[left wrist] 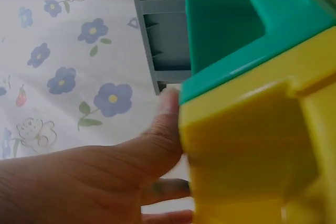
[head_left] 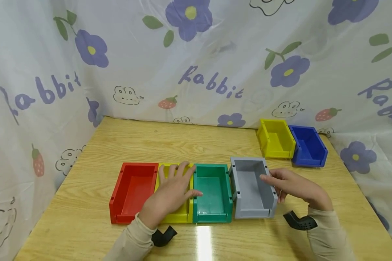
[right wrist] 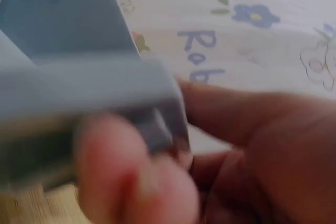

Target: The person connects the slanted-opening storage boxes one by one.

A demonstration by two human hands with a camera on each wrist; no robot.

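Your right hand (head_left: 294,185) pinches the gray bin (head_left: 249,192), just right of the green bin (head_left: 212,195): thumb over the wall, fingers curled outside. Your left hand (head_left: 171,192), fingers loosely spread, touches the near yellow bin (head_left: 179,218), which adjoins the green bin's left. Only head view gets the red bin (head_left: 135,195), farther left of green, plus far yellow bin (head_left: 276,141) and blue bin (head_left: 308,146), behind-right. Only left wrist shows gray's ribbed outside.

Behind a row of four bins (head_left: 212,188), two bins (head_left: 276,141) stand rightward on the table (head_left: 183,143).
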